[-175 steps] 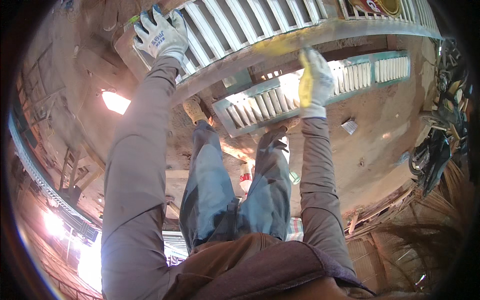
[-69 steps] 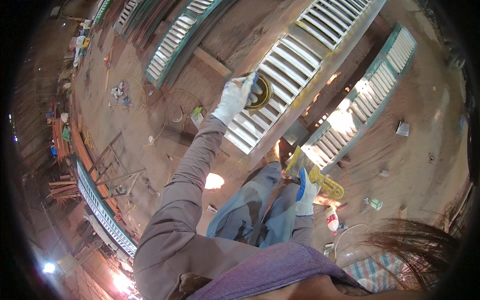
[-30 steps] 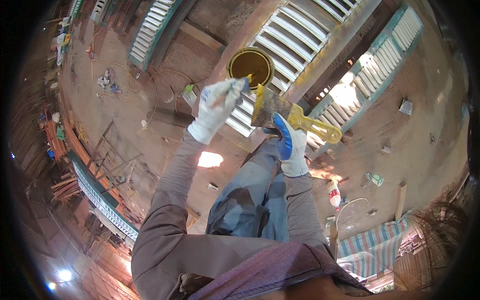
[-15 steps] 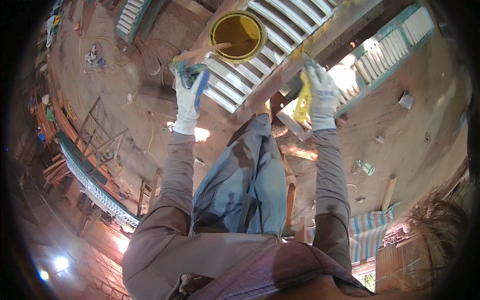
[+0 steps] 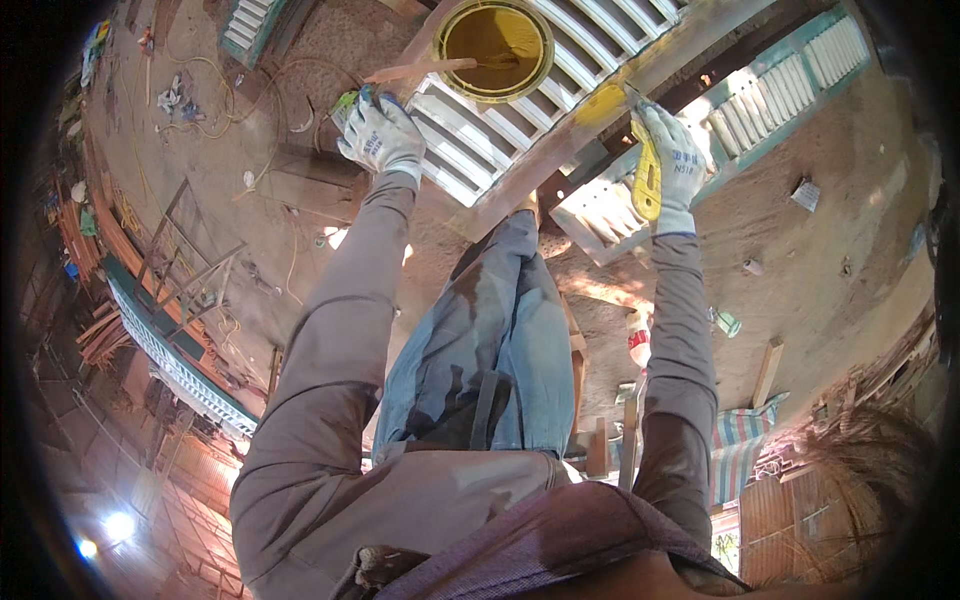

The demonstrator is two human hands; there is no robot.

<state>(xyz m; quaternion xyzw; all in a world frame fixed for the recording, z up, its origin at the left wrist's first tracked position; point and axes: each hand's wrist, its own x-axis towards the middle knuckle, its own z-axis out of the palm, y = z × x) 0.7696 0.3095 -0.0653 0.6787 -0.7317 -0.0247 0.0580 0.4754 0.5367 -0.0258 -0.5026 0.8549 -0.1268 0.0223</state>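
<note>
A second louvred shutter (image 5: 700,140) with a green frame lay on the dirt floor (image 5: 840,260) beside the work, and another shutter (image 5: 255,25) lay farther off near the top left. Yellow cord (image 5: 215,95) and scraps were scattered on the ground there. A small pale block (image 5: 806,194) sat on the dirt at right. A striped cloth (image 5: 740,445) lay lower right beside a short wooden plank (image 5: 767,372). Metal frames (image 5: 195,270) stood at left.
</note>
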